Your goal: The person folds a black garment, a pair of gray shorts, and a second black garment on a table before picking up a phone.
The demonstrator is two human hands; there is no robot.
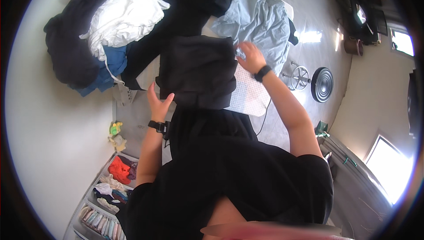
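A black garment [198,70], folded into a thick, roughly square stack, lies in front of me at the near edge of the patterned table cover [247,94]. At its lower left corner rests my left hand [160,104], thumb and fingers spread apart along the edge. My right hand [251,59] is by the upper right corner, fingers loosely bent and apart, close to the cloth; whether they touch it I cannot tell. Beyond that hand lies a crumpled light blue garment [260,19]. What kind of garment the folded black one is does not show.
Heaped clothes stand at the left: a white garment [126,12], a dark one [73,36] and a blue one [115,59]. More black cloth [183,8] spreads behind the stack. Bins of clothes [99,220] sit lower left; a round stool [322,84] is on the right.
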